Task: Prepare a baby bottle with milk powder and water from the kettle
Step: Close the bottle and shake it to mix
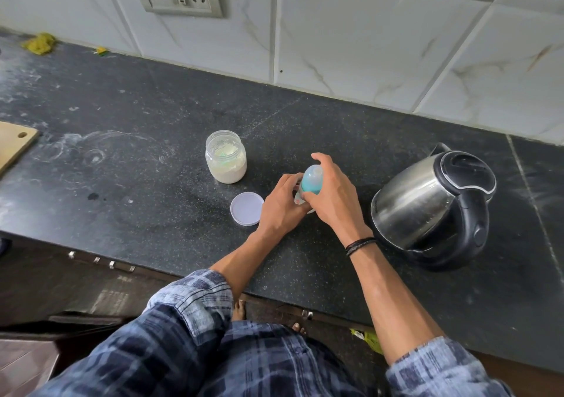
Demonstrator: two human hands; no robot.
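- A person stands at a dark stone counter [146, 128] with both hands on a small baby bottle [311, 180]. The bottle stands near the counter's middle, between an open powder jar [225, 160] to the far left and a steel kettle [427, 204] to the right.
- The left hand [282, 204] wraps round the bottle's lower body. The right hand [334, 195] curls over its blue-green top, thumb against the collar.
- The step looks like turning the top, though whether on or off cannot be told. To do it well, the left hand should pin the base flat to the counter while only the right hand turns, which keeps the bottle upright so nothing spills.
- The jar's pale round lid [246, 208] lies flat just left of the left hand, near enough to be knocked.
- The hands cover most of the bottle, so its fill level and contents cannot be seen.
- The kettle's lid is down, hiding its water level. Something green shows faintly inside the jar, perhaps a scoop, but it is too blurred to tell.
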